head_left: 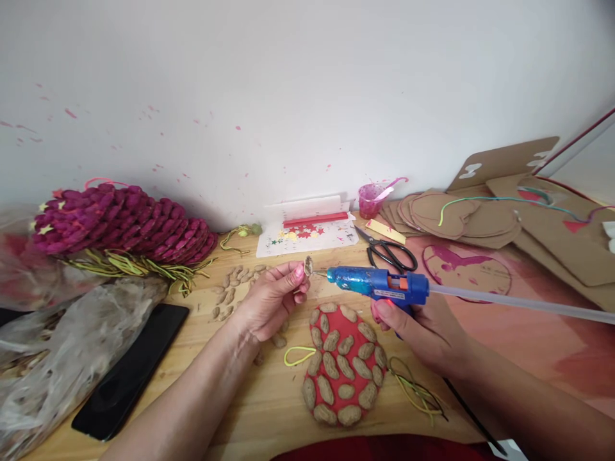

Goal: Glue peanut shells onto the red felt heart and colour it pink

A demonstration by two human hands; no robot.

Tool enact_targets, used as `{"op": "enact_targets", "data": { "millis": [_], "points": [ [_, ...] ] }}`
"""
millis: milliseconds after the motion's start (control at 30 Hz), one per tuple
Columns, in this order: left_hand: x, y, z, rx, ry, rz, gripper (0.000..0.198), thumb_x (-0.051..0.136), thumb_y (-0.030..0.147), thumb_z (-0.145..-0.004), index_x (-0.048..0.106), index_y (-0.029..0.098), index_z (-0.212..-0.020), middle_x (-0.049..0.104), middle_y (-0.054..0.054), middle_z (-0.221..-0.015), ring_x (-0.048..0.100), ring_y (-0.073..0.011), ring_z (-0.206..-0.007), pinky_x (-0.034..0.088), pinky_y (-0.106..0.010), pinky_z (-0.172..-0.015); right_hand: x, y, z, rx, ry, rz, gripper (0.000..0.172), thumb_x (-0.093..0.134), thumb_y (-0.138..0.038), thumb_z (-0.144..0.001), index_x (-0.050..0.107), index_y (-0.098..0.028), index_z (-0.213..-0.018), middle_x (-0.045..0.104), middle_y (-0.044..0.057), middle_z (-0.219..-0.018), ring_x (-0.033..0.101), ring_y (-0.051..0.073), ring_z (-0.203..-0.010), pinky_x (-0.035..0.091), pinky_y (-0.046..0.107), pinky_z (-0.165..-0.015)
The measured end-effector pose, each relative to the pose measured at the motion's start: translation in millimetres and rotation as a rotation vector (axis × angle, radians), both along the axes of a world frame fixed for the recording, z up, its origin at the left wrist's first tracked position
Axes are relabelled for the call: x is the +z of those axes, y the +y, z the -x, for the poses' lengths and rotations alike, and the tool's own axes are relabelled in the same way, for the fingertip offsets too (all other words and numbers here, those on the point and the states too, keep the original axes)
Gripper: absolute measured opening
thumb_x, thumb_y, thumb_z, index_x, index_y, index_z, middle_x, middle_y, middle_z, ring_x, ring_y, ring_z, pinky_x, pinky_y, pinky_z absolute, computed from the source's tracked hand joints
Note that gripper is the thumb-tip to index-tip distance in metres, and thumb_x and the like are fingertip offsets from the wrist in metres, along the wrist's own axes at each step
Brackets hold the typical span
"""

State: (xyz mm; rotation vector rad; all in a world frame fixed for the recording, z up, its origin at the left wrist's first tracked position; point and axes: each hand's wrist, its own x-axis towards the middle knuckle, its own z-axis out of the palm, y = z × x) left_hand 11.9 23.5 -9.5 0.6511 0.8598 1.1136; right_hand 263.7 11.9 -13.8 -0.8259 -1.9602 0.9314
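Between the fingertips of my left hand point(276, 298) is a peanut shell point(308, 266), raised above the table. My right hand point(427, 330) is wrapped round a blue glue gun point(368, 282), whose nozzle points left and meets or nearly meets the shell. A long clear glue stick point(519, 304) sticks out of the gun's back end. Below both hands lies a red gourd-shaped piece point(337, 339) covered with several peanuts, with a yellow loop point(298, 356) at its left and a string tassel point(418, 390) at its right. Loose peanuts point(230, 291) lie behind and under my left hand.
At the left are purple peanut-covered pieces point(125, 221), a plastic bag point(81, 346) and a black phone point(132, 371). Behind stand a paper with star stickers point(307, 237), scissors point(391, 253) and a pink cup point(371, 202). Cardboard cutouts point(442, 214) are stacked at the right.
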Motion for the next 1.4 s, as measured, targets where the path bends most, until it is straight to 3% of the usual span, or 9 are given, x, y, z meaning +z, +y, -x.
{"op": "enact_targets", "data": {
  "millis": [433,500,600,700,867,1033,1200,1400],
  "points": [
    [0.9,0.2,-1.2,0.000,0.013,0.014,0.029,0.092,0.027,-0.066,0.068,0.011,-0.072,0.054,0.000,-0.065,0.047,-0.0063,-0.059,0.038,-0.015,-0.050,2.1,-2.6,0.0,-0.050,-0.052,-0.081,0.022,0.053,-0.024,-0.098,0.053,-0.021,-0.076,0.050,-0.004,-0.064,0.047,0.011,-0.056,0.037,0.024,-0.051],
    [1.3,0.7,-1.0,0.002,0.032,0.019,0.030,0.092,0.028,-0.065,0.068,0.011,-0.072,0.054,0.000,-0.065,0.047,-0.0061,-0.058,0.039,-0.015,-0.050,0.4,-1.3,0.1,-0.105,-0.019,-0.037,0.024,0.054,-0.030,-0.098,0.057,-0.020,-0.077,0.055,-0.002,-0.067,0.052,0.012,-0.058,0.041,0.025,-0.053],
    [2.0,-0.5,-1.0,0.014,0.116,-0.002,0.032,0.093,0.032,-0.062,0.071,0.012,-0.072,0.057,-0.001,-0.064,0.049,-0.0075,-0.057,0.040,-0.016,-0.050,1.8,4.3,2.0,-0.155,0.140,0.180,0.033,0.052,-0.044,-0.099,0.063,-0.018,-0.081,0.061,0.002,-0.071,0.058,0.014,-0.059,0.047,0.026,-0.054],
    [3.2,-5.7,-3.4,-0.001,0.335,-0.145,0.029,0.091,0.035,-0.065,0.077,0.014,-0.079,0.064,-0.003,-0.069,0.052,-0.0104,-0.058,0.043,-0.021,-0.054,4.9,11.6,4.7,-0.208,0.281,0.445,0.041,0.056,-0.055,-0.095,0.066,-0.018,-0.082,0.062,0.002,-0.068,0.060,0.012,-0.055,0.050,0.023,-0.051],
    [4.4,-17.0,-13.3,-0.141,0.868,-0.597,0.005,0.077,0.022,-0.082,0.081,0.021,-0.084,0.069,-0.007,-0.084,0.060,-0.0188,-0.080,0.046,-0.028,-0.075,2.6,16.2,9.1,-0.200,0.336,0.792,0.042,0.059,-0.059,-0.093,0.062,-0.019,-0.081,0.060,0.000,-0.060,0.060,0.013,-0.048,0.053,0.024,-0.047],
    [1.5,-23.9,-16.9,-0.309,1.092,-0.805,0.020,0.066,0.018,-0.090,0.080,0.027,-0.100,0.067,-0.006,-0.094,0.061,-0.0197,-0.086,0.043,-0.028,-0.080,1.2,10.8,14.5,-0.154,0.304,0.852,0.037,0.061,-0.053,-0.094,0.058,-0.020,-0.077,0.057,-0.002,-0.057,0.059,0.011,-0.045,0.049,0.019,-0.040],
    [-2.5,-26.0,-14.6,-0.367,1.196,-0.888,0.024,0.064,0.020,-0.091,0.077,0.029,-0.110,0.066,-0.006,-0.101,0.060,-0.0197,-0.088,0.041,-0.028,-0.080,2.3,9.4,17.5,-0.148,0.212,0.916,0.030,0.058,-0.045,-0.098,0.057,-0.020,-0.083,0.057,-0.003,-0.057,0.062,0.012,-0.046,0.051,0.021,-0.040],
    [-4.5,-28.0,-14.0,-0.417,1.315,-0.950,0.020,0.060,0.018,-0.094,0.072,0.026,-0.108,0.063,-0.004,-0.103,0.058,-0.0185,-0.090,0.042,-0.029,-0.079,0.5,6.9,19.1,-0.127,0.168,0.927,0.028,0.057,-0.045,-0.099,0.056,-0.019,-0.086,0.057,-0.003,-0.059,0.064,0.012,-0.051,0.054,0.020,-0.047]
  ]
}}
